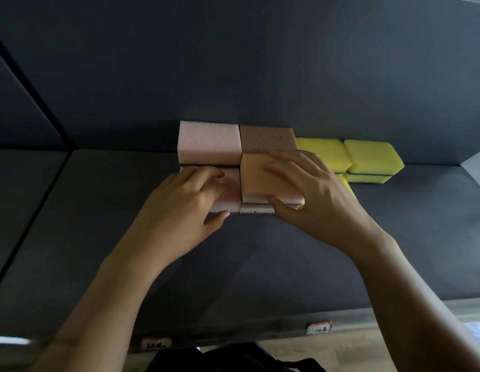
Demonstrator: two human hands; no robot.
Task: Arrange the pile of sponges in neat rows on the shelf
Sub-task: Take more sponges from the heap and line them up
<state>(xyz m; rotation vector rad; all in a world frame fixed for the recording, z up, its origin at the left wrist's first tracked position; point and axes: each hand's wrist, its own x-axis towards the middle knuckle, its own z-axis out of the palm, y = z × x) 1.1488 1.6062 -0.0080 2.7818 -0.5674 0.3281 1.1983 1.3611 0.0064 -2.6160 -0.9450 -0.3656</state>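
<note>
- Orange sponge point(260, 181) pinched in right hand point(314, 194), thumb on near edge, fingers spread over top.
- Left hand point(185, 205) seemingly clasping pink sponge point(234, 191), flush against its left side.

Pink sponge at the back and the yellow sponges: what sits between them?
A brown sponge, flush against the pink sponge, next to the yellow sponges; the head view shows it.

Pale pink pitted sponge point(209, 139) far left, rosy pink sponge point(233, 197) near left, brownish-pink sponge point(267, 138) beyond a peach-orange sponge point(260, 181). Bright yellow sponges point(373, 157), dark-banded, to the right. Dark grey shelf point(126, 237).
</note>
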